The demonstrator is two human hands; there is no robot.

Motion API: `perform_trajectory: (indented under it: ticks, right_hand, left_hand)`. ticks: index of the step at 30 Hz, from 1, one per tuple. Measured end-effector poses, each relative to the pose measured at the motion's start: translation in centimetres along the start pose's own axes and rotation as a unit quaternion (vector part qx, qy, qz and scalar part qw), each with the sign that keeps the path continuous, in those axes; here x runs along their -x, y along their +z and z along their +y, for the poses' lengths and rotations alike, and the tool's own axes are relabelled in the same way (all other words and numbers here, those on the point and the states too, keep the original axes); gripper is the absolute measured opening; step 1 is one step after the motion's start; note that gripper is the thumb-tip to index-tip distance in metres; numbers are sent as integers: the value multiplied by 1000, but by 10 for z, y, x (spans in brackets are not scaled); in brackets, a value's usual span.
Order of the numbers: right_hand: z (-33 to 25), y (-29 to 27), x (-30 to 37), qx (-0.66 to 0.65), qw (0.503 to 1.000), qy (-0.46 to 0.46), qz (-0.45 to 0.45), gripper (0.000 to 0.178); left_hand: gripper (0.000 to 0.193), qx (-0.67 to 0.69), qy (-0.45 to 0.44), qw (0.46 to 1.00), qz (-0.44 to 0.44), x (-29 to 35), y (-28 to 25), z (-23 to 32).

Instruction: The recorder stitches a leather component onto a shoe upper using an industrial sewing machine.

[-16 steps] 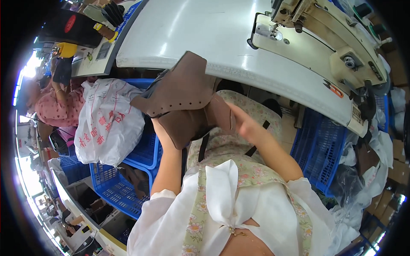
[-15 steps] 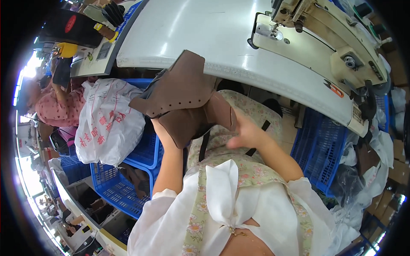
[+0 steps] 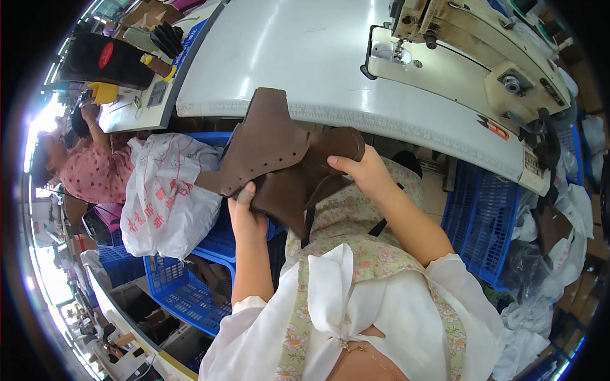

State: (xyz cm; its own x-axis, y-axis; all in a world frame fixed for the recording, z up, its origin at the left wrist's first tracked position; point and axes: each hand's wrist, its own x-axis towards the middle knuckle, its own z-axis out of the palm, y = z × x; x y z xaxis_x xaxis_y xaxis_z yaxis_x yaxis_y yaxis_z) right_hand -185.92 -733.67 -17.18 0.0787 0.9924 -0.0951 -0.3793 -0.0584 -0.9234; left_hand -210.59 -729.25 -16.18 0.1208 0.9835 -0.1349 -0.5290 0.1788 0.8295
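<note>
Showing at far left: a co-worker [image 3: 95,171] in a pink patterned top, one arm raised.
Thread spool [image 3: 157,65]: brown-wound, seen near the edge of the neighbouring table.
White plastic bag [image 3: 168,203]: red-printed and bulging, propped above a blue perforated basket [image 3: 181,295].
Left hand [image 3: 246,213]: the lower edge of the brown piece is pinched; the thumb, hidden half a second ago, has been brought to the front. Most other fingers are hidden.
Brown leather-like upper [image 3: 270,143]: held above the floral-covered lap, just before the white worktable [image 3: 305,70]; a row of punched holes is shown.
Right hand [image 3: 368,170]: the rounded flap is gripped, thumb on top, fingers mostly hidden behind. The thumb was held clear just before, and the flap has since been turned outward; the piece now seems better secured, from both sides.
Sewing machine [image 3: 489,57]: left untouched on the worktable, with orange-handled snips [image 3: 492,127] laid nearby.
</note>
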Motion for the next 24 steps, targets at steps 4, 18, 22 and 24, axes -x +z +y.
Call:
perform_trajectory:
  ticks: [4, 18, 22, 24]
  right_hand:
    - [-4, 10, 3, 18, 999, 4, 26, 34]
    - [-7, 4, 13, -37, 998, -36, -45, 31]
    - [-16, -9, 22, 46, 994, 4, -99, 32]
    - [-12, -12, 28, 80, 990, -22, -113, 33]
  left_hand:
    - [60, -234, 117, 964, 40, 5, 3, 4]
    - [17, -268, 315, 893, 177, -9, -38, 71]
    - [27, -424, 267, 865, -27, -37, 10, 91]
    - [60, -504, 170, 830, -168, -57, 38, 75]
